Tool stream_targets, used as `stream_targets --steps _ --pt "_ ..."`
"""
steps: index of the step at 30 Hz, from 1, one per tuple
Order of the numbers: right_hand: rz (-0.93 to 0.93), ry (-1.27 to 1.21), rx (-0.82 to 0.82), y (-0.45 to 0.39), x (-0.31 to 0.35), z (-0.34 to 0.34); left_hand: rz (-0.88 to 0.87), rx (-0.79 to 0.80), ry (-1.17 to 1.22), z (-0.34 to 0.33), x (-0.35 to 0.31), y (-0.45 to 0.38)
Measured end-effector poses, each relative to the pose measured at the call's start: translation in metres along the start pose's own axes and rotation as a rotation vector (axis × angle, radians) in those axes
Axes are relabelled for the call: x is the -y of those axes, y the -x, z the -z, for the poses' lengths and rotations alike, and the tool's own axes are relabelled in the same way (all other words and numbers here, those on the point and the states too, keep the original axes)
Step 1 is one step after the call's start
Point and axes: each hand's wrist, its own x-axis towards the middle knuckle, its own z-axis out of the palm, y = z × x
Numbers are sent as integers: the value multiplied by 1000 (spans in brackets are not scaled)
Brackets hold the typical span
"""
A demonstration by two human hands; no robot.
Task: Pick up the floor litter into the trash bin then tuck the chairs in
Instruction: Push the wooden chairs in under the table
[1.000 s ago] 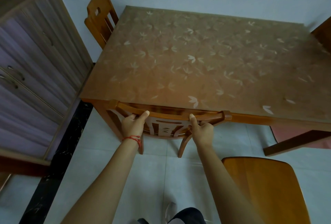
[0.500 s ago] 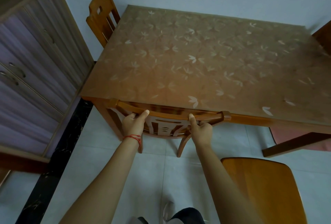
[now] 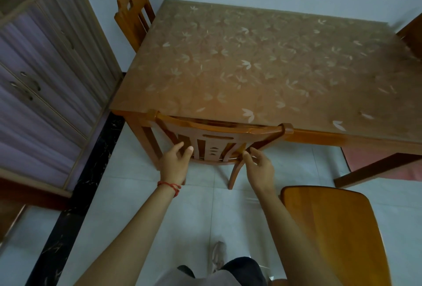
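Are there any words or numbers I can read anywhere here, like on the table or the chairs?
None: no words, numbers or labels show anywhere.
The table cover has only a pale leaf pattern, no letters.
The tucked-in chair back has carved slots, no writing.
The cabinet doors carry only handles.
The red string bracelet bears no text.
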Motion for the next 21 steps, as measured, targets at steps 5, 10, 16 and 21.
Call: stream_targets --steps 5,10,16,21 --pt "134 244 -25 38 -18 6 -224 46 -258 18 18 28" --pt "186 402 -41 89 -34 13 -399 107 -460 30 36 63" --pt "143 439 -122 149 -61 21 -563 194 -582 31 49 101" --pt "50 462 -214 203 -88 37 -671 306 -572 15 49 139"
